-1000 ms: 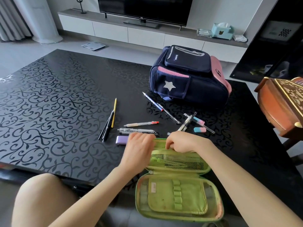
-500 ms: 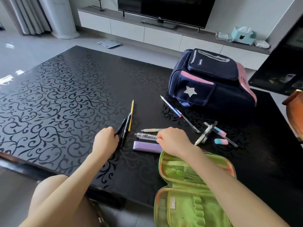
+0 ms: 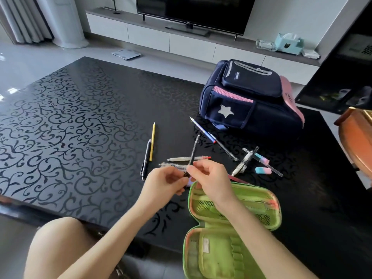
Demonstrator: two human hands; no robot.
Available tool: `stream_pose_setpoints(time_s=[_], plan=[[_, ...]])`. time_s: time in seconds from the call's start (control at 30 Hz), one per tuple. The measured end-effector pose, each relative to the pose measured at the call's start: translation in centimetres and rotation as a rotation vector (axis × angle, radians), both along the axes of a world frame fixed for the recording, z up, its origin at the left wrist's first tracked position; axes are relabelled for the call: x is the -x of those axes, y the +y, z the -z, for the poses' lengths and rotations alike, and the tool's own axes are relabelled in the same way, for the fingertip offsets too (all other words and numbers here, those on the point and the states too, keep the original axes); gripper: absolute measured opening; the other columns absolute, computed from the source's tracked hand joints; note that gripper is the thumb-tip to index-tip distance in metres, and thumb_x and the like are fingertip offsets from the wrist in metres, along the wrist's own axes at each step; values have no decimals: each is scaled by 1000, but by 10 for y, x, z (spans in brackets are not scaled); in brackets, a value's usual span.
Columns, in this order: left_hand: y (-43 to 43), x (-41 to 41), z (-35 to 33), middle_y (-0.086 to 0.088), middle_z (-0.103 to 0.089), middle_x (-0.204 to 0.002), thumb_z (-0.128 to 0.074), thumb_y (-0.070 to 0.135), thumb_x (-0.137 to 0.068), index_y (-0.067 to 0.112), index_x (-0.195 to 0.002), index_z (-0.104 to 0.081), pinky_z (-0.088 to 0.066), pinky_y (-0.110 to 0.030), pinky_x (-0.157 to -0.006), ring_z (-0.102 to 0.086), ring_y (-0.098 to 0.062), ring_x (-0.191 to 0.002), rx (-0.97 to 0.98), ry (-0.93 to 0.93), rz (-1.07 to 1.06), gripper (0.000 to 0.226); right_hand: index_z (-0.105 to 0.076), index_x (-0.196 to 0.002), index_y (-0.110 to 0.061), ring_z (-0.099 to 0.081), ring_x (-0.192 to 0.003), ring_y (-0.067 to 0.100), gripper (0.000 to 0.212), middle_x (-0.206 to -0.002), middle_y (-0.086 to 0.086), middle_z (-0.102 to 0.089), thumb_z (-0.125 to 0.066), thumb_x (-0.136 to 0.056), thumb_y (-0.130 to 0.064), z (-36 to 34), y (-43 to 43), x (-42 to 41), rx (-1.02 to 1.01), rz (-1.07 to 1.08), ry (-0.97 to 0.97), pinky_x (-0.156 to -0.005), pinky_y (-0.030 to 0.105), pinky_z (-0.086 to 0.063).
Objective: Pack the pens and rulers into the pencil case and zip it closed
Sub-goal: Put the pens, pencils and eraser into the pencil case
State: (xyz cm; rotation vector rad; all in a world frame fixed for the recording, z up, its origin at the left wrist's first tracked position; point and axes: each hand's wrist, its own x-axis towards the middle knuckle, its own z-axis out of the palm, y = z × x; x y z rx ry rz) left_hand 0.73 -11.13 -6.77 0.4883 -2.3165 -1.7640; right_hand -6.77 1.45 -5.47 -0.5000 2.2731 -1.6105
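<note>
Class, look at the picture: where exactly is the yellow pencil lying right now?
In the head view, the yellow pencil lies on the black table, left of centre, beside the black pen and beyond the left hand.

Dark pen point(image 3: 193, 152) pinched between left hand point(image 3: 165, 183) and right hand point(image 3: 209, 179) above open green pencil case point(image 3: 261, 200).

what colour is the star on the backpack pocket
Silver-white, on the navy backpack's side pocket; the star shows clearly in the head view.
</note>
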Motion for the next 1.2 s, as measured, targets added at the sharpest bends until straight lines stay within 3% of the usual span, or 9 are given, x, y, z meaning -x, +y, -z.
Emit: stream_pose_setpoints(time_s=[0.1,0.23,0.33,0.43,0.5,0.6,0.73,0.93,1.2], plan=[[20,4,-3,10,-71,-70,-70,18,-81,22,-81,-68,-49,-12,-65,-64,1,-62,123,-29,128,4,-68,-81,-7,-62,-60,10,12,-66,0,-67,-64,-86,-17,-9,40,-2,-7,20,-78,-54,24,-50],[53,1,-9,12,-71,-91,-67,33,-82,27,-107,-63,-50,-13,-74,-64,3,-84,121,-15,275,26,-67,-87,-4,-67,-62,20,7,-70,9,-72,-66,-84,-10,-20,80,-17,37,-12,-155,-61,34,-58],[87,-6,-15,10,-68,-73,-58,25,-90,30,-89,-64,-47,-14,-60,-62,-2,-63,37,53,303,8,-70,-90,-6,-65,-58,16,8,-67,9,-71,-65,-84,-6,-13,96,-39,34,-17,-181,-58,29,-56],[107,-15,-8,9,-65,-58,-55,15,-92,24,-77,-67,-46,-18,-53,-57,-8,-51,-90,5,235,21,-72,-89,-9,-66,-59,15,9,-70,6,-73,-65,-85,-7,-1,110,-54,-5,10,-178,-59,28,-56],[106,-20,3,9,-66,-62,-58,18,-91,25,-87,-72,-45,-15,-56,-58,-7,-57,62,1,195,15,-72,-90,-13,-68,-64,10,8,-75,3,-74,-67,-84,-15,7,126,-55,-103,50,-91,-63,25,-57],[85,-33,21,7,-55,-64,-60,22,-85,21,-99,-73,-44,-20,-57,-52,-16,-63,618,114,229,19,-72,-93,-20,-66,-74,0,12,-80,-10,-72,-66,-84,-26,18,156,-51,-301,145,143,-69,19,-55],[66,-58,37,1,-59,-70,-66,3,-64,20,-98,-74,-54,-33,-54,-54,-24,-66,981,97,394,39,-73,-87,-19,-63,-69,2,10,-75,-13,-69,-63,-86,-22,33,182,-51,-475,170,317,-64,20,-50],[81,-51,43,4,-57,-64,-75,-8,-50,19,-88,-74,-51,-26,-51,-54,-21,-64,1040,158,488,47,-72,-82,-16,-59,-73,6,5,-77,-8,-69,-69,-81,-13,52,187,-53,-524,121,538,-64,9,-40],[113,-32,41,9,-61,-73,-84,23,-54,28,-68,-69,-44,-24,-62,-55,-16,-71,967,165,462,22,-72,-88,-18,-60,-77,7,8,-82,-10,-70,-64,-85,-19,46,185,-47,-573,47,488,-65,15,-44]])
